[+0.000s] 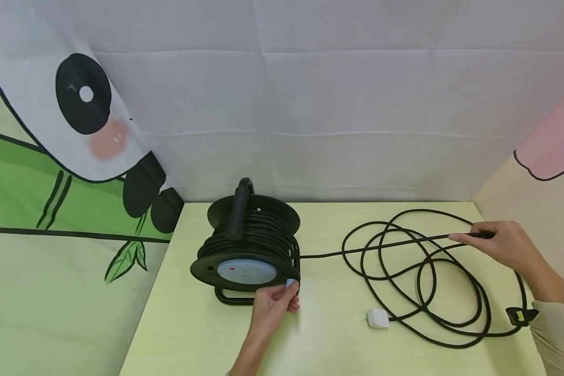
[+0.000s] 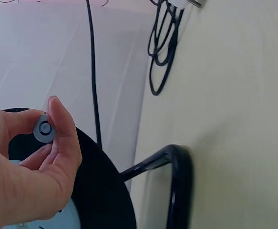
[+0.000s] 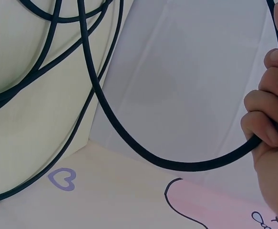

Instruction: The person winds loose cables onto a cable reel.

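Observation:
A black cable reel (image 1: 249, 225), wound with black cable, stands on the left part of the table, its handle frame upright and a pale blue socket plate (image 1: 246, 271) on its front disc. My left hand (image 1: 271, 309) pinches the small light blue knob (image 2: 45, 130) at that disc's right edge between thumb and fingers. Out to the right, my right hand (image 1: 505, 244) grips the black cable (image 1: 390, 244), which runs from it straight to the reel's side. In the right wrist view the cable (image 3: 186, 166) hangs in a curve below the curled fingers (image 3: 262, 101).
Loose cable loops (image 1: 432, 313) spread over the right side of the pale yellow table (image 1: 178, 334). A white plug (image 1: 378, 318) lies at their near left. Close to the right sleeve is a small black device (image 1: 521, 316). A white cloth (image 1: 348, 104) hangs behind the table.

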### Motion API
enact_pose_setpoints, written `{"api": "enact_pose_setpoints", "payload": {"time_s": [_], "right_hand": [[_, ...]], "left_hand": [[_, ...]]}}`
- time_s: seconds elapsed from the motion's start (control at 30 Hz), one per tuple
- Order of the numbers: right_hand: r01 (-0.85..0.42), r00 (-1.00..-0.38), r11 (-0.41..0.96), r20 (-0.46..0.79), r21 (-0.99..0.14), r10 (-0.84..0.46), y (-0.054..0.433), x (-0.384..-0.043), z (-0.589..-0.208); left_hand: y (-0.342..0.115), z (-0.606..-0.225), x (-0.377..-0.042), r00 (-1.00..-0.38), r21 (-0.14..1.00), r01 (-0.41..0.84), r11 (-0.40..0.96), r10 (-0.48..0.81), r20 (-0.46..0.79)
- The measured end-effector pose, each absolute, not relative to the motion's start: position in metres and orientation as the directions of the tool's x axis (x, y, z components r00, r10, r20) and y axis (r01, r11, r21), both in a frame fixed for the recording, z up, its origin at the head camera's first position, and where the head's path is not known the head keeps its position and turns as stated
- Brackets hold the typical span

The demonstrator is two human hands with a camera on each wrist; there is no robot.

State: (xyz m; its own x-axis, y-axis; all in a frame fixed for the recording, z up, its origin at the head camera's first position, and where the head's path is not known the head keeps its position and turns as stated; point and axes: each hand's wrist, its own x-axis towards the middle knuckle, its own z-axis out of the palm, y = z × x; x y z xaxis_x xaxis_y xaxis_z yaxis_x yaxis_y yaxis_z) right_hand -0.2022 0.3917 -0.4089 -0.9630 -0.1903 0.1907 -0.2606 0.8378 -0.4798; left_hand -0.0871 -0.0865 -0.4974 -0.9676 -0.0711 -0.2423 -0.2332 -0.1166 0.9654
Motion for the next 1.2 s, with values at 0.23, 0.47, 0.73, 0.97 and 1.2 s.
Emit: {"api": "enact_pose_setpoints", "payload": {"time_s": [0.23,0.47,0.73,0.97,1.2], "right_hand": [[-0.24,-0.969,0.825,0.183,-0.512,-0.168,0.393,-0.199,-0.411],[-0.248,-0.967,0.798,0.191,-0.55,-0.169,0.394,-0.2,-0.415],[-0.26,-0.964,0.775,0.201,-0.576,-0.174,0.392,-0.2,-0.415],[-0.239,-0.97,0.769,0.182,-0.593,-0.161,0.389,-0.198,-0.412],[-0.239,-0.971,0.766,0.144,-0.597,-0.19,0.384,-0.199,-0.413]], "left_hand": [[-0.095,-0.519,-0.085,-0.961,0.966,-0.248,-0.075,-0.109,-0.255],[-0.119,-0.545,-0.083,-0.936,0.956,-0.291,-0.046,-0.192,-0.294],[-0.157,-0.552,-0.078,-0.903,0.948,-0.317,-0.017,-0.3,-0.307],[-0.191,-0.543,-0.075,-0.859,0.94,-0.341,-0.015,-0.4,-0.318],[-0.211,-0.53,-0.073,-0.835,0.932,-0.361,-0.028,-0.436,-0.337]]}}
